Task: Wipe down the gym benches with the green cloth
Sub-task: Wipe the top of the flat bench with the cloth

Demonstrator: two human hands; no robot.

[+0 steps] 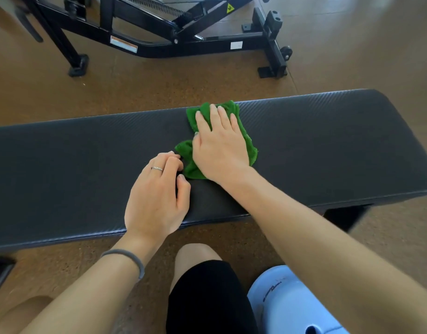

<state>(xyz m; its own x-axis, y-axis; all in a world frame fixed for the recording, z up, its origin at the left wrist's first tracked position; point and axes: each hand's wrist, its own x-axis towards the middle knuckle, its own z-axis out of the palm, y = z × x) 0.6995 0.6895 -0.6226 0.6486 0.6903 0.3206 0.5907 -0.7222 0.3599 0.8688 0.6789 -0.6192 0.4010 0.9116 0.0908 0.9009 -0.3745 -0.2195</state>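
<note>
My right hand (219, 145) lies flat, fingers (216, 116) spread, pressing the crumpled green terry cloth (246, 143) onto the ribbed black padded bench (75, 165) — left hand (157, 196) beside it, fingers loosely curled, empty.

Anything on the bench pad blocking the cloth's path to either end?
Only the left hand, resting on the bench pad and touching the near-left corner of the green cloth. The right hand lies flat on the cloth. To the right, the pad is bare.
</note>
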